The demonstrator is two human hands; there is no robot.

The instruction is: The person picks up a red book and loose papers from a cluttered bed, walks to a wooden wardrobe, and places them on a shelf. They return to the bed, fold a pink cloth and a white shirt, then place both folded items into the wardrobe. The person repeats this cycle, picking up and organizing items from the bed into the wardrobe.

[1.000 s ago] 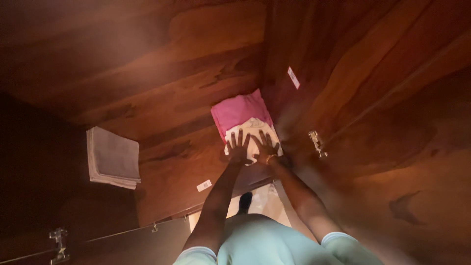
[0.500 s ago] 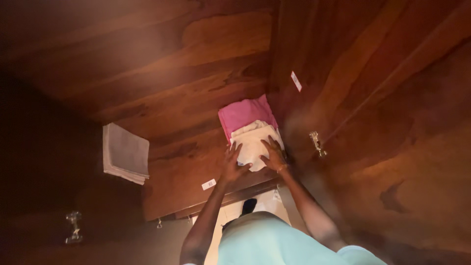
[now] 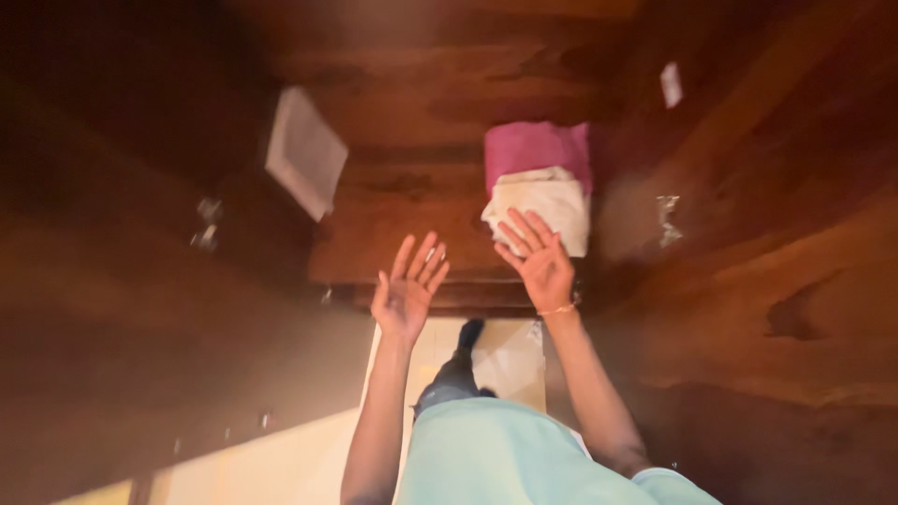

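A folded white cloth lies on a folded pink cloth on a dark wooden shelf inside a cupboard. My right hand is open, fingers spread, at the near edge of the white cloth, its fingertips overlapping it. My left hand is open and empty, lifted off the shelf, to the left of the cloths. The picture is blurred by motion.
A folded grey-white cloth lies further left on the shelf. Metal hinges show on the wooden cupboard side at right and a hinge at left. Pale floor shows below, with my light green garment.
Both hands have drawn back from the white cloth; my left hand has come off it and lifted to the left. The camera has swung, shifting the shelf upward in view.
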